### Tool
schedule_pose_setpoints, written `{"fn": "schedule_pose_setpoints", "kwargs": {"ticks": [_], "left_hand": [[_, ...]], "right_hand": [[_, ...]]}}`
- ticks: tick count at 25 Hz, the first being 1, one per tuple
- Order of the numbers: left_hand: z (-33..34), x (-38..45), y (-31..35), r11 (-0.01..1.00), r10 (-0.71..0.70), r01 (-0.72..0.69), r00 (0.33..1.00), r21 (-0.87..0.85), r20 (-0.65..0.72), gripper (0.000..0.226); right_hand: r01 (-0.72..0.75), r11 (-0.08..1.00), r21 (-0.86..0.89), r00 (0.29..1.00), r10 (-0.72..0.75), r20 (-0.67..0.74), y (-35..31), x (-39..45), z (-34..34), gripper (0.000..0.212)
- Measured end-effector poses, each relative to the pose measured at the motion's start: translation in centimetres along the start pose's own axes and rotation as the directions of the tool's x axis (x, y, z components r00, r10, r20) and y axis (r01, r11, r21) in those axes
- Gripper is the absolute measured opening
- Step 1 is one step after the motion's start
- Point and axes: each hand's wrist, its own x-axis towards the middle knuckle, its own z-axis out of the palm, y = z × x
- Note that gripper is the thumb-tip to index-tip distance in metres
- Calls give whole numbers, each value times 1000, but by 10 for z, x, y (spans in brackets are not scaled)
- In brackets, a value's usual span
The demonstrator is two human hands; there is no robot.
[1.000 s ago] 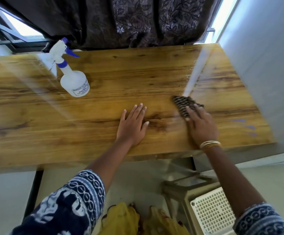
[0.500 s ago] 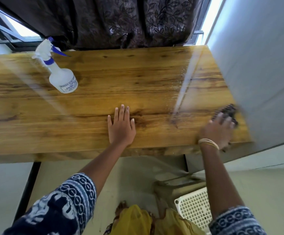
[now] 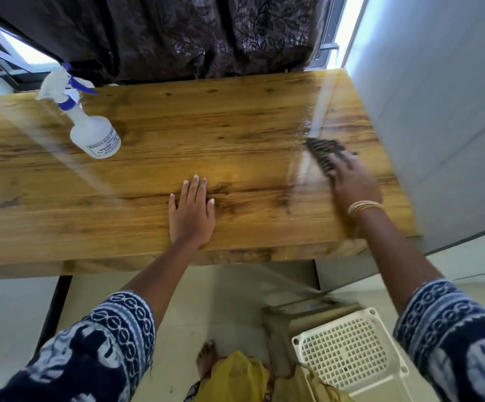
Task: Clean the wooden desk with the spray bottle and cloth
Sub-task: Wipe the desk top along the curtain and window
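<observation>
Right hand [image 3: 354, 187] presses flat on the cloth [image 3: 324, 153], fingers spread over its near half, dark striped edge sticking out ahead of the fingertips. Palm-down hold looks meant to push the cloth across the desk [image 3: 235, 140], not to grip it. Hand is motion-blurred, so finger closure is hard to read; looks flat, not curled. Wet sheen just left of the hand, likely spray being worked in.

Left hand [image 3: 192, 213] lies flat and empty, fingers together, near the front edge, well left of the right hand. Probably bracing the body while leaning in.

Bottle [image 3: 92, 132] stands upright, far left and beyond the left hand, well clear of the wipe zone.

Around: wall [image 3: 438, 111] just right of the right hand limits the stroke that side. Curtain [image 3: 192, 33] hangs beyond the far edge. Stool [image 3: 348, 352] on the floor below the right forearm, off the desk. Nothing on the desk between the hands.
</observation>
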Motion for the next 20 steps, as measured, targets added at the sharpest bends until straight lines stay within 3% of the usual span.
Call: {"fn": "schedule_pose_setpoints", "kwargs": {"ticks": [3,5,7,9,11,13,14,16,18,19,20], "left_hand": [[0,1,0,1000,-1,1,1000,-4,-10,56],[-1,1,-1,1000,-5,5,1000,-1,-1,56],[-1,2,1,1000,-5,5,1000,-1,-4,56],[0,2,2,1000,-5,5,1000,-6,-9,56],[0,2,1,1000,-2,2,1000,-5,-20,55],[0,3,1,1000,-4,4,1000,-5,-23,55],[0,2,0,1000,-5,5,1000,-5,-21,55],[-1,2,0,1000,-5,4,1000,-10,-18,55],[-2,2,0,1000,0,0,1000,-18,-14,55],[-2,2,0,1000,3,-3,1000,-15,-8,55],[-2,2,-1,1000,3,-3,1000,-13,-5,55]], "right_hand": [[-218,974,55,975,220,-25,37,4,-13,46],[-310,949,57,940,315,-130,27,-28,-5,46],[-472,879,65,859,475,-190,7,-70,4,52],[-608,790,83,779,614,-127,-24,-83,6,61],[-490,870,-49,870,484,-94,-65,-76,9,61],[-146,989,-29,989,145,-35,-119,-74,20,55],[23,1000,7,1000,-22,-6,-144,-79,30,52],[367,930,23,926,-368,85,-172,-95,43,47],[601,799,37,793,-601,98,-147,-78,32,45],[605,796,9,794,-604,66,-123,-64,26,44],[504,864,-15,864,-503,28,-93,-46,21,45]]}}
